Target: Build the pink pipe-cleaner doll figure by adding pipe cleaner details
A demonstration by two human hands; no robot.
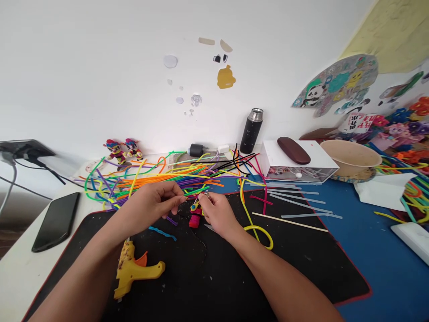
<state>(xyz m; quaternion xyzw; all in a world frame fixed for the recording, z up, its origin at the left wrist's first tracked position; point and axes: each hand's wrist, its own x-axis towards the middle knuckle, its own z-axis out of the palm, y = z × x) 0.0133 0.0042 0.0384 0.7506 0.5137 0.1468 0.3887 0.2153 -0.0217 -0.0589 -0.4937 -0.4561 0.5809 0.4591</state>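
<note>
My left hand is closed in a pinch above the black mat; whatever its fingertips hold is too small to make out. Close by, my right hand is closed, with a bit of shiny metal showing at the thumb. A pointed metal tip sticks out under that hand. Between the hands is a small pipe-cleaner figure, red below with yellow and blue above; whether my right fingers touch it I cannot tell. A twisted blue pipe cleaner and a short purple one lie near my left hand.
A yellow glue gun lies front left, beyond it a phone. Loose pipe cleaners heap behind my hands. Glue sticks and a wooden stick lie right. A black flask and white box stand behind.
</note>
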